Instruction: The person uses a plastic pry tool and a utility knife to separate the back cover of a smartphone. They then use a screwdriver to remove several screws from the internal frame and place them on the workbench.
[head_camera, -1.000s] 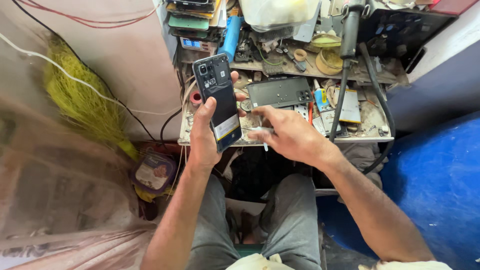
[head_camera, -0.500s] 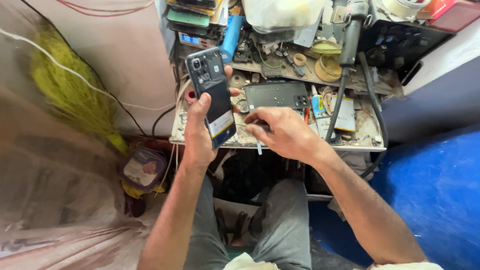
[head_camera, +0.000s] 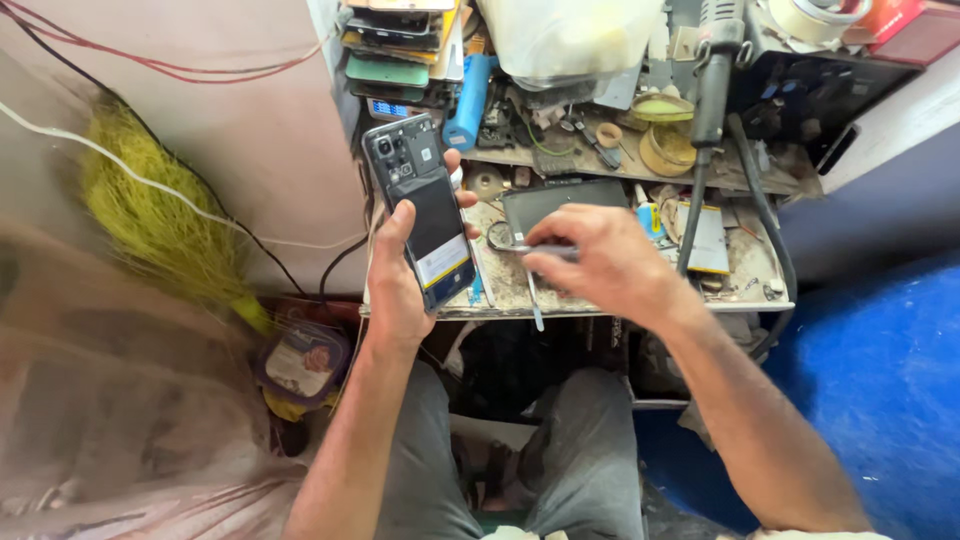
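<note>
The left hand (head_camera: 400, 285) gripped an opened phone (head_camera: 420, 212) upright — long axis running up and away, camera end farthest, its fingers wrapped round the edges. Just to its right, the right hand (head_camera: 600, 265) pinched a thin tool (head_camera: 533, 300) above the cluttered surface (head_camera: 745, 285). The phone showed dark exposed innards and a pale label low down.

One head-worn camera looks steeply down from close above the seated person's lap, facing forward over both forearms onto the cluttered table (head_camera: 600, 300) and the wall behind it
</note>
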